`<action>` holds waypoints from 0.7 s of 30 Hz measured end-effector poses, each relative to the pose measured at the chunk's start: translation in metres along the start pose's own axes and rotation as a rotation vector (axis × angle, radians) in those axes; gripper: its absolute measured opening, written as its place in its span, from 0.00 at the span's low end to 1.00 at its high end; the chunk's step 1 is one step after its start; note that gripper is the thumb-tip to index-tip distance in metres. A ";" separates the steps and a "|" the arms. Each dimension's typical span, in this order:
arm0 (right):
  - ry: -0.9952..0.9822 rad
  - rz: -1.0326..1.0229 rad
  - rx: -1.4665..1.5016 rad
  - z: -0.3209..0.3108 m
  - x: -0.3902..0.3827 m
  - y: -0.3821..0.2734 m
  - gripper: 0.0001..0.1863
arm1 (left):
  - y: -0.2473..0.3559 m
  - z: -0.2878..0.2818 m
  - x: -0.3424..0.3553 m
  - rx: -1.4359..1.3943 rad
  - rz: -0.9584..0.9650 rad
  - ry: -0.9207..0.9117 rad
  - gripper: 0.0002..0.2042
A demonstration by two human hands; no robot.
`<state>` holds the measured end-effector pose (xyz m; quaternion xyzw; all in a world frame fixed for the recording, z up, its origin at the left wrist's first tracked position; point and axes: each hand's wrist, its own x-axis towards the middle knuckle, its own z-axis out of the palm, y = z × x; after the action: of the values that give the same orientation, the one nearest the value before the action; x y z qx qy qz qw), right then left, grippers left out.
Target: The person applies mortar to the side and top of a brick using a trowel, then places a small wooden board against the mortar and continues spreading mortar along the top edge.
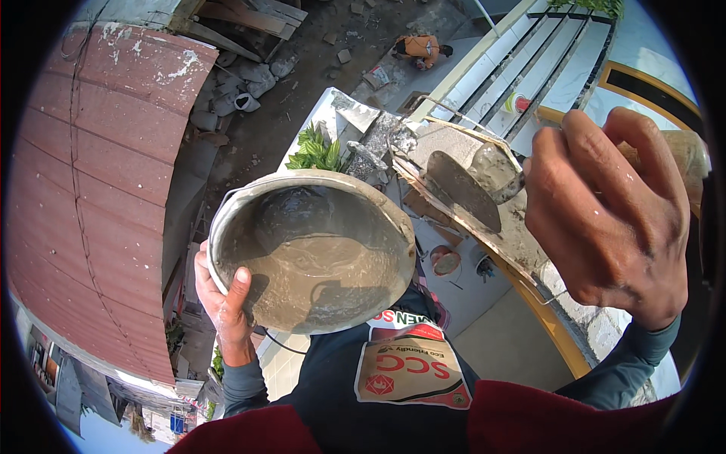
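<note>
My left hand grips the rim of a round bucket, its thumb over the edge. Wet grey mortar lies inside the tilted bucket, and a shadow falls across it. On the right, my right hand is closed around the wooden handle of a trowel. The trowel's dark, mortar-smeared blade is to the right of the bucket, apart from it, over the edge of a rough ledge. A clump of grey mortar shows beside the blade's neck.
A reddish metal roof fills the left. Far below, a person in orange bends over on the ground. Green leaves stand behind the bucket. White slats and a red-and-white container are at the upper right. The ledge borders a drop.
</note>
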<state>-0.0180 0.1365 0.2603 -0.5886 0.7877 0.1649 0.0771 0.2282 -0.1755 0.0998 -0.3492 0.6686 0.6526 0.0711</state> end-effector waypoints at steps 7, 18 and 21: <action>0.011 -0.014 -0.027 0.001 0.007 0.002 0.15 | 0.000 0.000 0.001 0.002 -0.001 0.000 0.22; -0.173 0.026 0.052 -0.016 -0.023 0.036 0.23 | 0.003 -0.001 0.001 0.017 -0.013 0.003 0.22; -0.256 0.112 0.059 -0.012 -0.036 0.042 0.25 | 0.002 -0.001 0.001 0.019 0.000 -0.004 0.22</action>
<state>-0.0469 0.1758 0.2899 -0.5154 0.8074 0.2196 0.1851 0.2269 -0.1768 0.1015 -0.3475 0.6746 0.6469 0.0757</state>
